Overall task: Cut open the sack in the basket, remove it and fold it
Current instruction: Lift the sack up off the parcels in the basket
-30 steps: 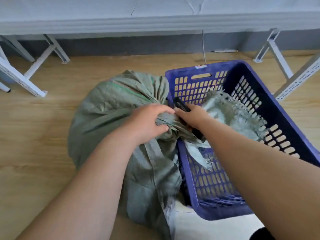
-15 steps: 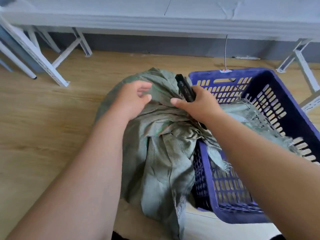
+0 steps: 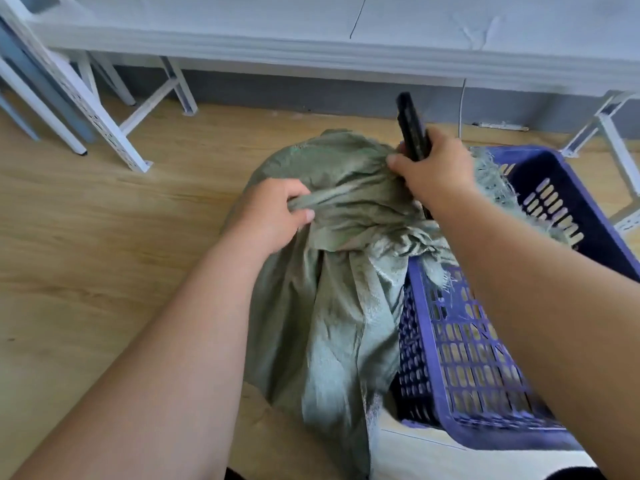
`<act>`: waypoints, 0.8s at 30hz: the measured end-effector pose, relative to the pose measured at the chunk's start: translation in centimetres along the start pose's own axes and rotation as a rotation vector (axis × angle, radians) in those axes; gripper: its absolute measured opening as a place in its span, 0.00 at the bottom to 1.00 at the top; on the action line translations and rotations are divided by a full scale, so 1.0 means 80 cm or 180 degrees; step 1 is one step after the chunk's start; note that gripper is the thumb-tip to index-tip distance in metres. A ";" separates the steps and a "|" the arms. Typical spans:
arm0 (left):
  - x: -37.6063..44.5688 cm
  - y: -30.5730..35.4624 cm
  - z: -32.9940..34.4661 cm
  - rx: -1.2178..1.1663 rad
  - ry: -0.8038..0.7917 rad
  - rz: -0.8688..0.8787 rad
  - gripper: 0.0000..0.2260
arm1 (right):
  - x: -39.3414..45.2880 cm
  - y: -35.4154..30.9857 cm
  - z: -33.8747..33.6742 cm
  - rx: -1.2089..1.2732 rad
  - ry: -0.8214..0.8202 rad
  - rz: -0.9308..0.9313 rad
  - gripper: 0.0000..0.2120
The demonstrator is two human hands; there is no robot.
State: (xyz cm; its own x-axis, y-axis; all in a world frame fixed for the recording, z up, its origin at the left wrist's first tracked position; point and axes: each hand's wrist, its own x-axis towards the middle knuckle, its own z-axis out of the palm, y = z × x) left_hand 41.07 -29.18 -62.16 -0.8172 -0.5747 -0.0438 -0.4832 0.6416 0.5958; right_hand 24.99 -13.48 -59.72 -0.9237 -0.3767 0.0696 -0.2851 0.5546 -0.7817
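A crumpled grey-green woven sack (image 3: 332,306) hangs bunched between my hands, its lower part draped on the floor and its frayed far end trailing over the blue slotted plastic basket (image 3: 464,344) on the right. My left hand (image 3: 273,216) grips a gathered fold of the sack. My right hand (image 3: 433,168) holds a black cutter (image 3: 410,126) that sticks up past the fingers, and its thumb also pinches the sack fabric. The cutter's blade end is hidden.
The floor is light wood. White metal table legs (image 3: 104,133) stand at the back left, and more legs (image 3: 609,133) at the back right. A white tabletop edge (image 3: 311,43) runs across the top. A thin white cable (image 3: 462,109) hangs behind the basket.
Both hands have lifted the sack higher and pulled more of it out of the basket. My left hand, loose on the fabric half a second ago, now grips a fold.
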 end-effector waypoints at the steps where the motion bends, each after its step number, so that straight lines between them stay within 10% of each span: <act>1: 0.002 0.008 0.003 -0.0077 0.0382 0.0052 0.08 | 0.000 -0.007 -0.006 0.0155 -0.0224 -0.0089 0.14; 5: 0.008 0.040 -0.003 -0.0589 0.1321 0.0268 0.09 | -0.015 -0.011 -0.020 -0.0352 -0.1311 -0.0106 0.22; 10: 0.004 0.054 0.025 -0.0489 -0.0441 0.0488 0.14 | -0.012 0.048 -0.034 -0.0565 -0.0019 0.0736 0.12; 14: 0.011 0.026 0.035 0.0526 -0.0433 0.0007 0.20 | -0.020 0.074 -0.031 -0.0575 -0.0991 0.1336 0.19; 19: 0.004 0.034 0.046 0.0471 -0.0078 -0.0184 0.06 | -0.015 0.013 -0.025 0.0347 -0.0770 0.0307 0.24; 24: 0.008 0.021 0.022 -0.0848 -0.0658 -0.0073 0.01 | -0.021 -0.005 0.030 -0.0923 -0.0964 -0.0096 0.31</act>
State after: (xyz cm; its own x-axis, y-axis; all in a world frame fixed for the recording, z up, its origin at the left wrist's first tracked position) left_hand 39.24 -27.58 -62.61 -0.8666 -0.4549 -0.2051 -0.4254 0.4586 0.7802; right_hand 27.25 -14.82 -61.02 -0.8092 -0.5731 -0.1295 -0.4110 0.7097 -0.5722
